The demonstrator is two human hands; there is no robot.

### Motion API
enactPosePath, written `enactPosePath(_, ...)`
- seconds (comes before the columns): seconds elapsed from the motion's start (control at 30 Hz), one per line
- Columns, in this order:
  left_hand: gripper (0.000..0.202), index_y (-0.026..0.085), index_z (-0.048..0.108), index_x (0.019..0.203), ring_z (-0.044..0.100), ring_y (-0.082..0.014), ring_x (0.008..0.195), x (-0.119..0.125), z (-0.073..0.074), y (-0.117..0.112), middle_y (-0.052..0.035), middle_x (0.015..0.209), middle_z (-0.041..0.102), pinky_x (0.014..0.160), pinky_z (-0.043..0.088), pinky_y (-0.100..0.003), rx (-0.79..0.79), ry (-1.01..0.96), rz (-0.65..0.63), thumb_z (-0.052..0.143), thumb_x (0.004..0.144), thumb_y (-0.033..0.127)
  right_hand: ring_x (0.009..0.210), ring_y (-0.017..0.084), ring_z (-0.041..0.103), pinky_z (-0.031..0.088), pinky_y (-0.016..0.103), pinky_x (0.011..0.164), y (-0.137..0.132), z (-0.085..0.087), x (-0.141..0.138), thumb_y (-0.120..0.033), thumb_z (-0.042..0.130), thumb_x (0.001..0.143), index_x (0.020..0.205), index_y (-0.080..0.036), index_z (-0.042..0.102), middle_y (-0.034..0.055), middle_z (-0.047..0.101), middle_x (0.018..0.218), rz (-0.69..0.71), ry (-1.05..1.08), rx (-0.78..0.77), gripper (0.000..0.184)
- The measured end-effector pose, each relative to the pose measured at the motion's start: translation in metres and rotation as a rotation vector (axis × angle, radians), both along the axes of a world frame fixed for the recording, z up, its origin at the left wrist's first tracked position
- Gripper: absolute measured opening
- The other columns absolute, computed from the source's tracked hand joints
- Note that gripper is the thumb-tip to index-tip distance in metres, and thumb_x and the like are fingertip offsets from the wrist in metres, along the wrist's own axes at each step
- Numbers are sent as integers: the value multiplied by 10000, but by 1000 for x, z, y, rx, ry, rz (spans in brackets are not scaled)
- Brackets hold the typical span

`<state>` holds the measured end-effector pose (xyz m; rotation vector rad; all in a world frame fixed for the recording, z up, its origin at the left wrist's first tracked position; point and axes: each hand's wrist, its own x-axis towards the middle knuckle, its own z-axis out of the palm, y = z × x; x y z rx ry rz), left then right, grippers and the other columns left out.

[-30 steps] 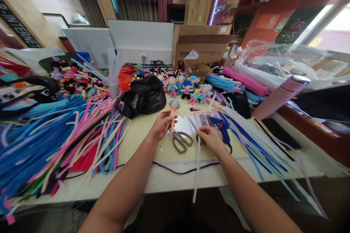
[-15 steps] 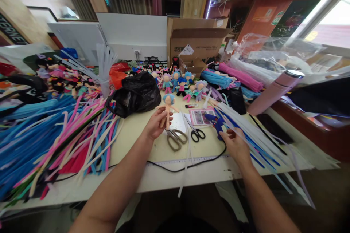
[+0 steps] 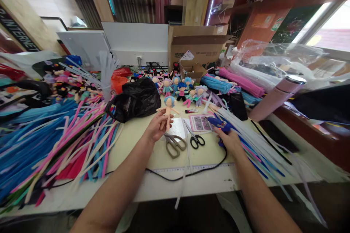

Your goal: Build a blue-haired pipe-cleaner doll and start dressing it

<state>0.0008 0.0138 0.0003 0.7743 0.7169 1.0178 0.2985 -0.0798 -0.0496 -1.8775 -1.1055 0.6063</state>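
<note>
Left hand (image 3: 156, 127) clamped on the lower body of a small peach-coloured, blue-haired doll (image 3: 168, 110), whose head and outspread arms project above the fingers. Right hand (image 3: 232, 142) closed on a blue plastic glue gun (image 3: 224, 126). Brown-handled metal scissors (image 3: 175, 145) lie between the hands, inward of the pale-yellow table's (image 3: 131, 149) near edge.

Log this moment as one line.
left hand: holding blue-haired doll | right hand: gripping blue glue gun | black-handled scissors: on table, between hands
</note>
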Motion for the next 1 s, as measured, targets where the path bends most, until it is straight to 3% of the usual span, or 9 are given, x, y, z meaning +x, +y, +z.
enactPosePath(0.1,388,199,543,1069,620,-114,600,1,-11,2,-8,829,641,505,486,-224,-28,25,23,664,700,192,546,166,563,424,261,451,2,15,-7,-582,685,650,872,-125,675,44,624,625,-70,192,41,508)
enactPosePath(0.3,431,222,537,1117,619,-109,591,-1,-13,-1,-10,877,629,483,479,-216,-43,33,49,671,707,199,568,120,526,363,219,438,25,60,-35,-514,735,644,850,-140,666,52,641,715,138,393,188,433)
enactPosePath(0.43,428,217,576,1104,603,-95,597,-2,-13,0,16,830,571,494,468,-208,-15,68,99,676,688,185,587,115,525,373,221,463,46,75,-58,-510,718,678,804,-148,682,50,642,723,287,424,212,385)
enactPosePath(0.57,366,171,608,1029,570,-76,592,-1,-18,2,15,807,571,521,448,-198,45,88,124,698,677,208,573,126,540,405,240,493,57,69,-80,-517,735,656,765,-151,680,34,632,667,347,393,182,386)
enactPosePath(0.77,324,119,586,878,581,-79,615,3,-19,0,-2,760,601,619,472,-213,56,117,143,749,648,278,647,182,579,449,296,565,54,51,-94,-525,668,722,879,-181,720,29,665,715,401,163,111,382)
enactPosePath(1.0,358,143,514,872,628,-119,614,6,-19,-4,-15,758,621,586,493,-243,58,237,106,699,696,394,621,187,549,450,315,581,49,53,-100,-496,641,747,754,-197,656,9,606,657,422,66,210,299)
